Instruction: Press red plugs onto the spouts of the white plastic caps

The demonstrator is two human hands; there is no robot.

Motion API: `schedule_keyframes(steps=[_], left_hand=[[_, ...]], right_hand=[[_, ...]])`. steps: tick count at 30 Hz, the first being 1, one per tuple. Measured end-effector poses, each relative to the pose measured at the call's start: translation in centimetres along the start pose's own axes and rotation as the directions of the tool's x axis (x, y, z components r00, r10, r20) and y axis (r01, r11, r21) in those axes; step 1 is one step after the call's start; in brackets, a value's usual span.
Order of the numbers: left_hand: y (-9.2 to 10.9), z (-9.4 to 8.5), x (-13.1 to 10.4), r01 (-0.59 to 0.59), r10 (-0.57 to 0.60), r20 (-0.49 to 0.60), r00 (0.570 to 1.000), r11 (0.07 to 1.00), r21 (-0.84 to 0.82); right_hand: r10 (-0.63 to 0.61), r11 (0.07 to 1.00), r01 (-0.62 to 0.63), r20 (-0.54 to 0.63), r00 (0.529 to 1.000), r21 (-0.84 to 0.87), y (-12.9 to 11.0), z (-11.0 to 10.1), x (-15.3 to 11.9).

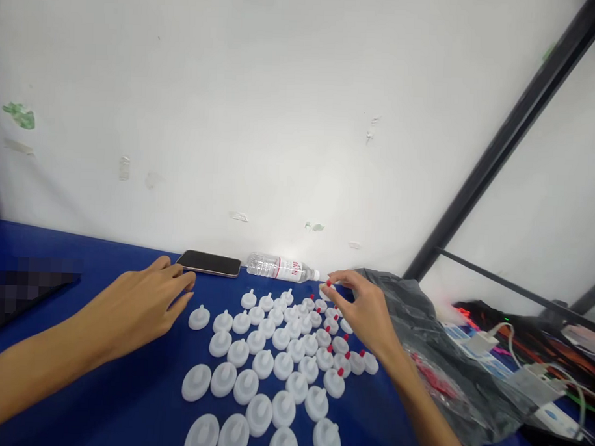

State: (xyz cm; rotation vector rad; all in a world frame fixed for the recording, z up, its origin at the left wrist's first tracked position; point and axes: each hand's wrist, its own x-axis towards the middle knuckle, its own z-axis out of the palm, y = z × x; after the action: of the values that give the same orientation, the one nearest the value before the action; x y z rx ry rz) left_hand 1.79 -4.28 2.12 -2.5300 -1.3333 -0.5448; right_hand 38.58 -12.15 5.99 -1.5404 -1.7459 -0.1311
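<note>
Several round white caps with nozzles [283,365] stand in loose rows on the blue table. Along the right side of the group, several carry small red tips [340,372]. At the back right of the rows, my right hand [360,303] pinches a red tip [329,284] on a white cap between thumb and fingers. My left hand [151,296] hovers or rests left of the caps, palm down, fingers loosely bent and apart, holding nothing. The nearest cap to it is a single white one [199,318].
Against the white wall lie a dark phone [211,263] and a clear bottle [281,268] on its side. A grey plastic bag [421,318] with a packet of red pieces [436,377] is at the right, beside power strips [488,353] and cables. A black metal bar [505,146] slants behind.
</note>
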Motion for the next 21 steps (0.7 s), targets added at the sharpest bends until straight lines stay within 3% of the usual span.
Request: schedule_keyframes(steps=[3,7,13,17,19,21], left_hand=[[-1.1,0.5,-0.2,0.021,-0.022,0.030,0.999,0.999,0.032],[-1.3,0.8,-0.5,0.069,-0.076,0.064,0.995,0.992,0.103],[-1.6,1.4,-0.4,0.058,-0.076,0.183,0.980,0.993,0.101],[-1.8,1.7,-0.4,0.095,-0.099,0.168,0.981,0.995,0.032],[-1.7,1.7,-0.4,0.093,-0.097,0.153,0.983,0.995,0.034],[-1.6,1.6,-0.3,0.090,-0.101,0.152,0.983,0.993,0.077]], right_hand=[[0.077,0.995,-0.075,0.020,0.997,-0.072,1.8,-1.1,0.6],[0.200,0.970,-0.165,0.199,0.959,-0.176,3.3,-3.3,0.5],[0.358,0.926,-0.244,0.470,0.807,-0.287,5.4,-4.3,0.1],[0.403,0.913,-0.280,0.557,0.727,-0.296,6.0,-3.9,0.0],[0.399,0.916,-0.282,0.563,0.724,-0.285,5.8,-3.9,0.0],[0.371,0.927,-0.269,0.536,0.759,-0.260,5.3,-4.1,0.1]])
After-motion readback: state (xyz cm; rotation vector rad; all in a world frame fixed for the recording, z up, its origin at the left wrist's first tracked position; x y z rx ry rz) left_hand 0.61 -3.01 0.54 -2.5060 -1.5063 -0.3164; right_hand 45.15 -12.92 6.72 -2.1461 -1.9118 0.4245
